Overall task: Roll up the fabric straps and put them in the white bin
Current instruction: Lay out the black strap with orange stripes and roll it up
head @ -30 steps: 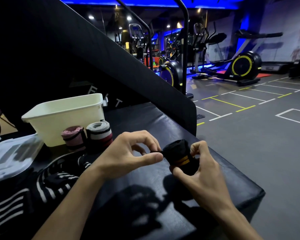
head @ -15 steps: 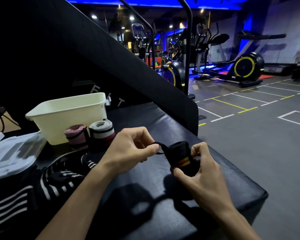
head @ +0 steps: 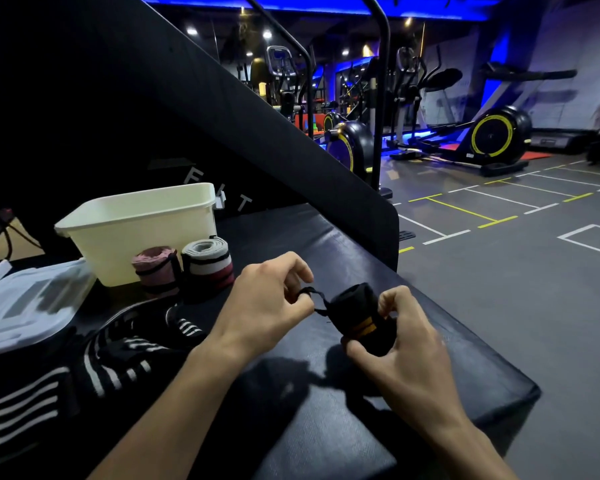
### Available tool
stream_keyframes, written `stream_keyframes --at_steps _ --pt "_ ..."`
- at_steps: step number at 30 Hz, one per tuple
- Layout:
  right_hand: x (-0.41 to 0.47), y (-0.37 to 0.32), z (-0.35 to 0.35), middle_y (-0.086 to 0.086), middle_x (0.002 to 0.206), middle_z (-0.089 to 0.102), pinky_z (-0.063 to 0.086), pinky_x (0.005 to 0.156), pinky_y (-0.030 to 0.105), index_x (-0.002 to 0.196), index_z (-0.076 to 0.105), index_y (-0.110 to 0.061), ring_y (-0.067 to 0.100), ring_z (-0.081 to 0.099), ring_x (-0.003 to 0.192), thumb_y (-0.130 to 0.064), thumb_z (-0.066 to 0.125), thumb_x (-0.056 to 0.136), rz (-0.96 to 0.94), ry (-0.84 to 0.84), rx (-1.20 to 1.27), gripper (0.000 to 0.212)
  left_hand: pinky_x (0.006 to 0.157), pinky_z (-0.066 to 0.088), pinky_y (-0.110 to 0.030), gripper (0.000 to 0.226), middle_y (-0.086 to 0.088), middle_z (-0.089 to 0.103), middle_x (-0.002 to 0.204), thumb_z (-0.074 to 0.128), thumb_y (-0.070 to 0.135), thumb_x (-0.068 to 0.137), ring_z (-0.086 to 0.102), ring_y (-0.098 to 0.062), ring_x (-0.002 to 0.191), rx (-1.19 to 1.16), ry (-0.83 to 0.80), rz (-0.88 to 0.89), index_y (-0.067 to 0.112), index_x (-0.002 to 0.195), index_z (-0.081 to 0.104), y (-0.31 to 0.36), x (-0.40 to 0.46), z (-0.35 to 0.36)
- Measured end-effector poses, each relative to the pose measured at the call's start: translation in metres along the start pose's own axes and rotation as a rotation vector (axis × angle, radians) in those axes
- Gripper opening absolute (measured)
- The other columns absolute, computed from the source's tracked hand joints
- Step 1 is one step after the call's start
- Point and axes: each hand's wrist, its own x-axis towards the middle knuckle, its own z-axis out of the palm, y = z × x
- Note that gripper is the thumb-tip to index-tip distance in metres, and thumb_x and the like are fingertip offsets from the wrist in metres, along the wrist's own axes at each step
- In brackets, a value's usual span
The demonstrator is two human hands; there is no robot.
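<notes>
Now, landmark: white bin (head: 142,230), sits on the black padded desk (head: 326,427) at its far left, open top.
Right hand (head: 404,344): fingers curled round the black roll (head: 359,318), thumb under it, fingertips on top; roll is black with an orange stripe, held just above the desk, well right of the bin and nearer the camera.
Left hand (head: 269,306): fingers bent in, pinching the thin black loop (head: 312,297) that sticks out of the roll's left end.
Pink roll (head: 156,270): upright, touching the bin's front wall.
Grey roll (head: 207,263): upright, white and dark red bands, just right of the pink roll, also against the bin front.
Striped straps (head: 118,358): black and white, unrolled, heaped in front of the bin.
Clear plastic lid (head: 25,299): left of the bin.
</notes>
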Motion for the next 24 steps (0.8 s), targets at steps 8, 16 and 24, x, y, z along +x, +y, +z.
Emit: stream_keyframes --at_steps 8,16,24 --pt "0.002 0.0 -0.002 -0.01 0.082 0.058 0.046 0.063 0.04 0.091 0.037 -0.029 0.004 0.057 0.073 -0.037 0.084 0.066 0.05 0.026 0.023 0.054 0.057 0.056 -0.026 0.013 -0.01 0.075 0.085 0.072 -0.002 0.089 0.069 -0.016 0.075 -0.734 -0.273 -0.33 0.011 0.091 0.074 0.006 0.001 -0.012" --pt "0.003 0.002 -0.001 -0.009 0.081 0.065 0.051 0.067 0.032 0.094 0.043 -0.025 0.007 0.06 0.068 -0.039 0.085 0.065 0.223 -0.031 0.297 0.053 0.043 0.039 -0.016 0.014 0.001 0.067 0.082 0.067 0.017 0.096 0.053 -0.008 0.06 -0.913 -0.405 -0.467 0.02 0.087 0.076 0.006 0.002 0.0" --pt "0.007 -0.005 -0.001 0.007 0.084 0.07 0.056 0.067 0.035 0.106 0.052 -0.015 0.02 0.069 0.074 -0.017 0.091 0.067 0.427 -0.137 1.033 0.054 0.037 0.028 -0.015 0.016 0.003 0.063 0.074 0.062 0.013 0.099 0.046 -0.008 0.052 -0.983 -0.31 -0.556 0.017 0.084 0.063 0.003 0.002 0.019"
